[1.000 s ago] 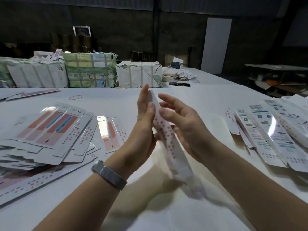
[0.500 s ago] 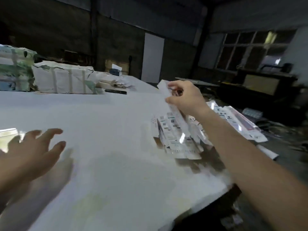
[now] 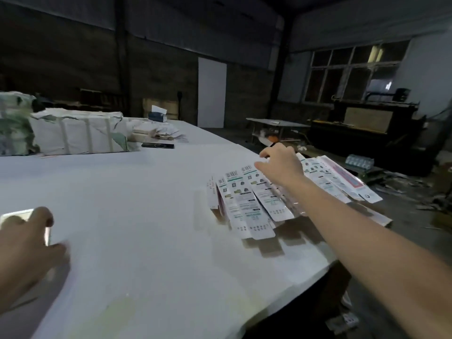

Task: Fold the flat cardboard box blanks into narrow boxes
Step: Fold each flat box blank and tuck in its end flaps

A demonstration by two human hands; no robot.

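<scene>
A fanned pile of folded narrow white boxes (image 3: 249, 204) with green print and barcodes lies near the table's right edge. More of them (image 3: 342, 179) lie beyond my forearm. My right hand (image 3: 278, 165) hovers over the far end of this pile, fingers loosely spread, with nothing visible in it. At the lower left my left hand (image 3: 27, 243) is blurred; its straight fingers rest on a glossy flat blank (image 3: 14, 216) at the frame's edge. Most of that blank is hidden under the hand.
The large white table (image 3: 146, 216) ends on the right in an edge (image 3: 318, 272) over a dark floor. Strapped paper bundles (image 3: 78, 133), a black phone (image 3: 157, 145) and a tissue box (image 3: 157, 115) sit at the back. A second table (image 3: 276, 123) stands beyond.
My right hand has come down onto the pile and no longer holds the folded box. My left hand has moved onto a flat blank at the left.
</scene>
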